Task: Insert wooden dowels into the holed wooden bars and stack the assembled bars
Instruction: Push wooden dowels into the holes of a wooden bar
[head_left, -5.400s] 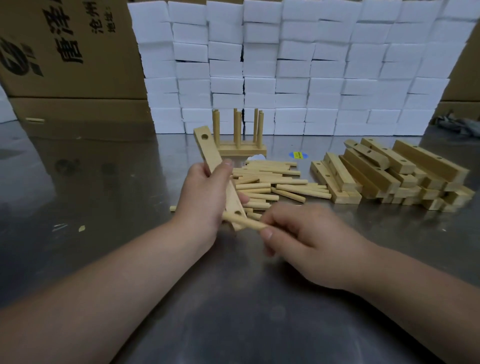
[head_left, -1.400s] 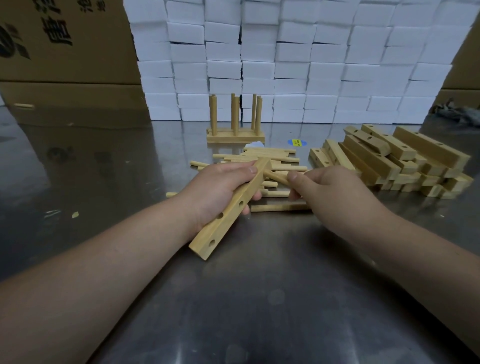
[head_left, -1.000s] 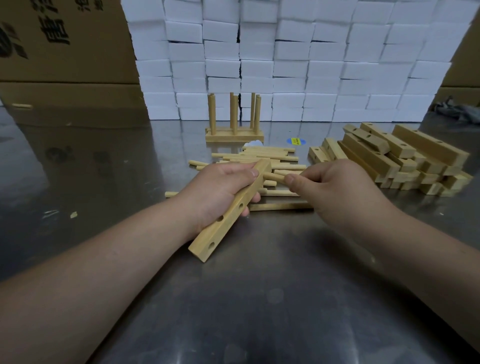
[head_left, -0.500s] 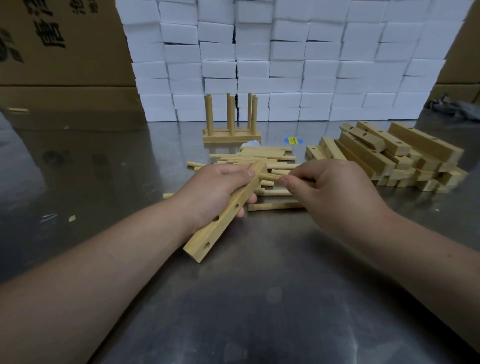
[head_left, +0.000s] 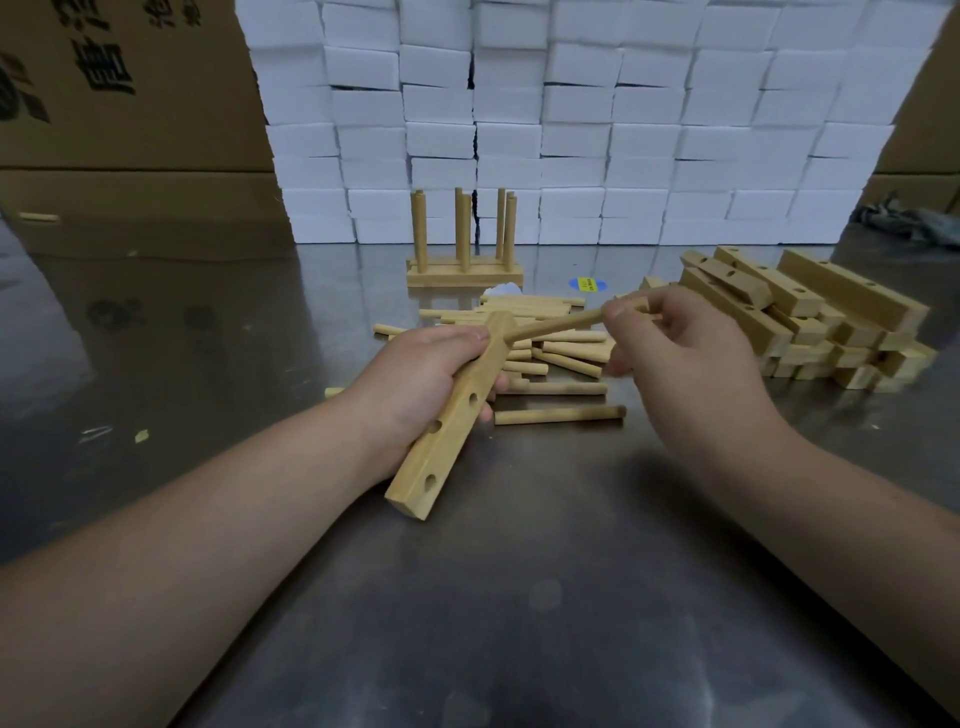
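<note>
Holed wooden bar (head_left: 452, 415), pale and square-edged, with one round wooden dowel (head_left: 556, 323); head view. Left hand (head_left: 421, 374) grips the bar over the grey metal table (head_left: 519, 597), fingers curled round its upper half. The bar's long axis runs from a low end nearest the person up to a far end beside the thumb. Three open holes show along the face turned to the right.

Right hand (head_left: 675, 358) pinches the dowel's outer end between thumb and fingertips (head_left: 621, 312); the remaining fingers are loosely curled. The dowel lies nearly crosswise to the bar and slopes down to the left. Its free tip meets the bar's far end, where a fourth hole would sit; whether the tip is seated cannot be told.

By judgement, the coming push runs along the dowel's axis from right to left, with the left hand bracing the bar against it.

Behind the hands, loose dowels (head_left: 566, 358) are heaped on the table and unfilled bars (head_left: 810, 306) are piled to the right. Finished bars with upright dowels (head_left: 464, 273) stand farther back, in front of white foam blocks (head_left: 571, 130).
</note>
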